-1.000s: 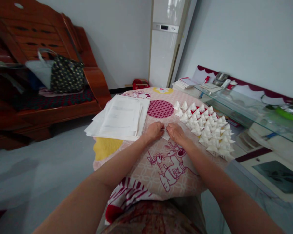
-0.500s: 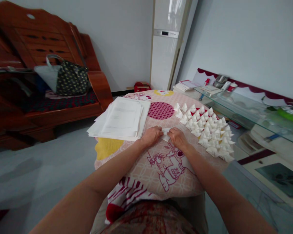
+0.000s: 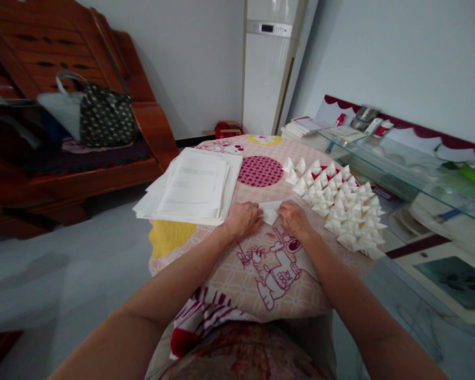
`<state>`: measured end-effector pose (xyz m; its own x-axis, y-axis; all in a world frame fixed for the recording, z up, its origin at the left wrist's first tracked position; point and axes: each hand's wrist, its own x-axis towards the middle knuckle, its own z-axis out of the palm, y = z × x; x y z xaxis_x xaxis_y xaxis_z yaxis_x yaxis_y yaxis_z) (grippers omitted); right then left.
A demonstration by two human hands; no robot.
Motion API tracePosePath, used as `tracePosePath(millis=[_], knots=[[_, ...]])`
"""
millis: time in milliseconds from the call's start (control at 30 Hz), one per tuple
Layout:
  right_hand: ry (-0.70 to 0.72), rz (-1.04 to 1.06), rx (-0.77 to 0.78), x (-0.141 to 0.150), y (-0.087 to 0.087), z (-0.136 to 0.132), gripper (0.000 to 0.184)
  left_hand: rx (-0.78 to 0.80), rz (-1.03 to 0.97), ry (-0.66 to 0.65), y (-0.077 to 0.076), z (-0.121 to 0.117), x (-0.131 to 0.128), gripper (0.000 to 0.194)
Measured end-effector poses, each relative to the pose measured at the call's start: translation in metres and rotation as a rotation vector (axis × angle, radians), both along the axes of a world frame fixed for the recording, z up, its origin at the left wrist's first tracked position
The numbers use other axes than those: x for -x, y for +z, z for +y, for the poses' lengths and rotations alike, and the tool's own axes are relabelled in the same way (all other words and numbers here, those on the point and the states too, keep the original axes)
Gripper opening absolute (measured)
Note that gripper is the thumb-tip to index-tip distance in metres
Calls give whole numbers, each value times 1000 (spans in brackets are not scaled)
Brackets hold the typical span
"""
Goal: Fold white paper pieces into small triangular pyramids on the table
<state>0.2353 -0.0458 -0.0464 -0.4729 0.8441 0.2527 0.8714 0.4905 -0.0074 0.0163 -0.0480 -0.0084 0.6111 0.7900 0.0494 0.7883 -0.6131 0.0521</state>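
A small white paper piece (image 3: pixel 269 212), partly folded to a point, lies on the patterned pink cloth (image 3: pixel 261 274) of a round table. My left hand (image 3: pixel 243 218) presses on its left side with curled fingers. My right hand (image 3: pixel 295 218) holds its right side the same way. Both hands touch the paper, a few centimetres apart. To the right lie rows of several folded white paper triangles (image 3: pixel 338 203). A stack of white sheets (image 3: pixel 193 187) rests at the table's left edge, just beyond my left hand.
A wooden bench (image 3: pixel 83 158) with a dotted handbag (image 3: pixel 103 116) stands at the left. A glass shelf (image 3: pixel 404 169) with small items runs along the right wall. A tall white appliance (image 3: pixel 267 68) stands behind the table. Grey floor spreads at the left.
The paper between my hands has opened wider, with a pointed flap now showing. My hands have moved slightly apart. The view has shifted a little.
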Motion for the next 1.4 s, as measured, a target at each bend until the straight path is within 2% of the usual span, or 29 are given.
tracePosePath(millis=[167, 333, 467, 667, 1000, 1300, 1400], knots=[[-119, 214, -12, 3, -3, 3, 25, -51, -15, -42, -2, -3, -4, 30], [-191, 450, -43, 18, -5, 20, 21, -65, -22, -38, -9, -1, -6, 31], [-263, 484, 56, 25, -5, 33, 23, -55, -24, -37, -8, 0, -6, 32], [-339, 520, 153, 19, 2, 39, 28, -59, -3, -22, -5, -2, -5, 33], [-345, 719, 165, -2, -6, 41, 35, 62, -8, 69, 5, 3, 3, 37], [-321, 697, 173, -8, -8, 36, 43, 128, -94, 254, 6, 19, 23, 23], [-301, 694, 152, -7, -7, 33, 43, 131, -137, 229, 3, 27, 21, 21]])
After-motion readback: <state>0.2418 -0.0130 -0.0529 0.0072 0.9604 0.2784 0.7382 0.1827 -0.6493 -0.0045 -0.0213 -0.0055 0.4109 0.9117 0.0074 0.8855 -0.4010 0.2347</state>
